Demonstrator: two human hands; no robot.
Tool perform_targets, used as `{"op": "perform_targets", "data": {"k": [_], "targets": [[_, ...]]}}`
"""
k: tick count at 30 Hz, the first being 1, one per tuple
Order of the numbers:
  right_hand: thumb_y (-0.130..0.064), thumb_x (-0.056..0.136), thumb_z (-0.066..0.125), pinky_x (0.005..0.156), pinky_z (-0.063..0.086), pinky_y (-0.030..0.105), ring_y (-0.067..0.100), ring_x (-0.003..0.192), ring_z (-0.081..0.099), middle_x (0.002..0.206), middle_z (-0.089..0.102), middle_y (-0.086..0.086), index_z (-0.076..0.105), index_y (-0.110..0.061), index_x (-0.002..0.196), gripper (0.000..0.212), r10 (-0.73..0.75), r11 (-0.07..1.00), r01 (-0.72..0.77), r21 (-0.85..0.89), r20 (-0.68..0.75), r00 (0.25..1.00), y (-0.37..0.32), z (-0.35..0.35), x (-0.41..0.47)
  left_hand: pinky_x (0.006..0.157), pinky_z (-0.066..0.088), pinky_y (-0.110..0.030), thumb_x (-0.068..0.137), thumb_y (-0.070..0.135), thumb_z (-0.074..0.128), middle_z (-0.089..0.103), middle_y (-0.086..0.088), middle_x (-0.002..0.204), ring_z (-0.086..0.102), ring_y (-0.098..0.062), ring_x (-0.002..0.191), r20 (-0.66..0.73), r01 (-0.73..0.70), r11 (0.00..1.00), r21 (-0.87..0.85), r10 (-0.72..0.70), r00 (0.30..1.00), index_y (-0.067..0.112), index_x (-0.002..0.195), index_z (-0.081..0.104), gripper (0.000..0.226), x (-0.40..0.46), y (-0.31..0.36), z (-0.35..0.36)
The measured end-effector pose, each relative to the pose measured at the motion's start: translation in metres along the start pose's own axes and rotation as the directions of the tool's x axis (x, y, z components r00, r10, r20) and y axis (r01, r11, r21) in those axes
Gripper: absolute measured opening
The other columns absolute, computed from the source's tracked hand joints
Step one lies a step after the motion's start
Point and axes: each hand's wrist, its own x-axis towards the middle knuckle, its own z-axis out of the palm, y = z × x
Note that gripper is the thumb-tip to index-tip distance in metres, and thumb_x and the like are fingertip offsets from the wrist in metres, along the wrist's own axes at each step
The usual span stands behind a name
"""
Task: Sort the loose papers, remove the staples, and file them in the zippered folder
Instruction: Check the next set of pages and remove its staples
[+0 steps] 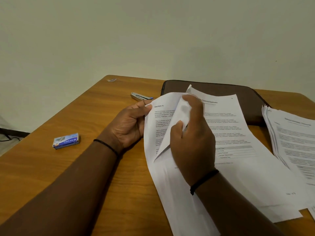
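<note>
A set of printed sheets [163, 176] is lifted off the wooden table in front of me, its visible page headed "Section 4". My left hand [127, 126] grips the set's upper left edge, thumb on top. My right hand [190, 133] pinches a turned-back sheet near the top corner. Under them lies a page titled "Financial Statement" [230, 126]. The dark brown zippered folder [221, 90] lies flat at the back, partly covered by that page. A silver and blue stapler [140, 96] lies just beyond my left hand.
A thick stack of printed papers [293, 142] sits at the right edge of the wooden table [68, 167]. A small blue box of staples [66, 141] lies to the left. A plain wall stands behind the table's far edge.
</note>
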Motion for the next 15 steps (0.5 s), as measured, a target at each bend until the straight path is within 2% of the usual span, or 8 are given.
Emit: {"op": "perform_targets", "data": {"k": [2,3,7,10,12,14,15], "targets": [[-0.018,0.092,0.061,0.058,0.060,0.034,0.016,0.078,0.066,0.097,0.069,0.003,0.059,-0.021,0.121,0.029,-0.055,0.998,0.055,-0.024,0.010,0.998,0.0031,0.0024,-0.0016,0.073,0.063,-0.032,0.101,0.007,0.045,0.074,-0.013,0.109,0.073,-0.021,0.089,0.013,-0.009,1.000,-0.006,0.009,1.000,0.009,0.123,0.063,0.029,-0.0001,0.0000,0.0006],[-0.024,0.092,0.060,0.058,0.060,0.036,0.018,0.081,0.068,0.099,0.070,0.003,0.064,-0.018,0.115,0.024,-0.053,0.998,0.053,-0.016,0.033,0.998,0.0035,0.0034,-0.0021,0.076,0.063,-0.035,0.102,0.006,0.043,0.073,-0.013,0.111,0.073,-0.022,0.092,0.017,-0.013,1.000,-0.012,0.014,1.000,0.010,0.121,0.063,0.028,-0.0006,0.0002,0.0011],[-0.039,0.091,0.058,0.065,0.060,0.038,0.018,0.085,0.069,0.106,0.071,0.000,0.064,-0.020,0.113,0.030,-0.015,1.000,0.018,-0.024,0.125,0.992,0.0030,0.0045,-0.0024,0.076,0.062,-0.035,0.103,0.005,0.042,0.075,-0.010,0.107,0.074,-0.021,0.090,0.012,-0.032,0.999,0.020,0.032,0.999,0.014,0.116,0.064,0.028,-0.0008,0.0000,0.0029],[-0.036,0.089,0.058,0.067,0.060,0.040,0.020,0.087,0.069,0.105,0.070,0.001,0.064,-0.020,0.113,0.029,-0.006,0.999,0.011,-0.031,0.146,0.989,0.0052,0.0046,-0.0021,0.072,0.062,-0.035,0.100,0.003,0.046,0.074,-0.011,0.109,0.073,-0.021,0.087,-0.030,-0.097,0.977,0.191,0.104,0.994,0.018,0.125,0.061,0.033,-0.0002,-0.0015,0.0044],[-0.033,0.089,0.058,0.066,0.060,0.041,0.021,0.086,0.068,0.102,0.070,0.002,0.065,-0.021,0.113,0.028,-0.006,0.998,0.015,-0.062,0.150,0.989,0.0065,0.0059,-0.0024,0.062,0.061,-0.035,0.100,0.004,0.048,0.074,-0.012,0.108,0.072,-0.022,0.081,-0.102,-0.141,0.943,0.302,0.180,0.978,0.022,0.128,0.059,0.035,-0.0005,-0.0026,0.0059],[-0.029,0.089,0.056,0.064,0.059,0.041,0.022,0.082,0.066,0.096,0.068,0.004,0.068,-0.022,0.111,0.026,-0.006,0.996,0.020,-0.089,0.155,0.988,0.0078,0.0082,-0.0023,0.053,0.056,-0.030,0.101,0.005,0.050,0.073,-0.012,0.103,0.072,-0.021,0.077,-0.153,-0.199,0.887,0.417,0.284,0.946,0.018,0.123,0.059,0.028,-0.0016,-0.0044,0.0081],[-0.027,0.089,0.056,0.063,0.058,0.042,0.024,0.080,0.065,0.093,0.067,0.005,0.070,-0.022,0.110,0.026,-0.005,0.995,0.021,-0.098,0.159,0.987,0.0085,0.0097,-0.0021,0.055,0.057,-0.029,0.101,0.003,0.051,0.073,-0.010,0.101,0.073,-0.022,0.079,-0.175,-0.212,0.849,0.484,0.331,0.927,0.015,0.118,0.061,0.024,-0.0013,-0.0057,0.0077]]}}
